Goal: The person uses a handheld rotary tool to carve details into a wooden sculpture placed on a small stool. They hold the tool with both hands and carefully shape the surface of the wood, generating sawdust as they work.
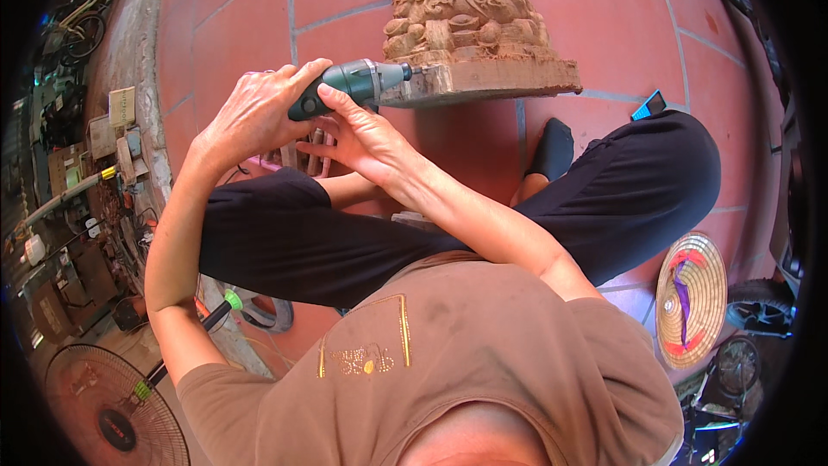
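Note:
A green and grey handheld rotary tool (354,85) lies sideways in my hands, its nose to the right. My left hand (263,105) is closed around its rear end from the left. From below, my right hand (369,140) grips the body, the thumb lying along it and some fingers spread beneath. The tool's thin bit is at the left corner of the wooden base (509,78) of a carved wooden sculpture (466,9); whether it touches cannot be made out. Rounded shapes and scrollwork cover the sculpture, whose top is cut off by the frame.
My crossed legs in black trousers (638,198) frame the red tiled floor (595,0). By my right knee lies a small blue phone (649,105). A woven conical hat (692,300) rests at the right. Left are a fan (116,414) and cluttered tools and scraps (121,138).

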The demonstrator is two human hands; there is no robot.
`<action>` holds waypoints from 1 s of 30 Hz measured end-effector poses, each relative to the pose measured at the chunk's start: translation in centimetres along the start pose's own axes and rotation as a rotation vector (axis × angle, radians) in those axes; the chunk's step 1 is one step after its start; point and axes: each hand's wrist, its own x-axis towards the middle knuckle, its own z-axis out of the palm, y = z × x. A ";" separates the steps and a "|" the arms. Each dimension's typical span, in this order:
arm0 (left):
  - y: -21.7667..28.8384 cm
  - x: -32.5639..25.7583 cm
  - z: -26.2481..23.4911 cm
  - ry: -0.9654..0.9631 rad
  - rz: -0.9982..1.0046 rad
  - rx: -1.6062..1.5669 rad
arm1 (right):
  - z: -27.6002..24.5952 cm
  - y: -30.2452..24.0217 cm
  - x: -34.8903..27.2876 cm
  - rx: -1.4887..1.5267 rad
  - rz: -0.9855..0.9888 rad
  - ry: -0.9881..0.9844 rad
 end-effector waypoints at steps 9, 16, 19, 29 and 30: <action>0.2 -0.2 -0.1 -0.020 0.003 -0.002 | -0.4 0.3 -0.1 -0.001 0.022 -0.007; 0.3 -0.4 0.0 -0.028 0.014 -0.023 | -0.4 0.8 -0.4 0.014 0.021 -0.012; 0.6 -0.4 -0.1 -0.047 0.013 -0.023 | -0.5 1.0 -0.7 0.017 0.001 -0.026; 0.7 -0.4 -0.2 0.013 0.003 0.003 | -0.2 0.4 -0.4 -0.022 0.005 -0.001; 0.6 -0.5 -0.2 0.007 0.000 -0.002 | -0.2 0.4 -0.3 -0.020 0.004 0.002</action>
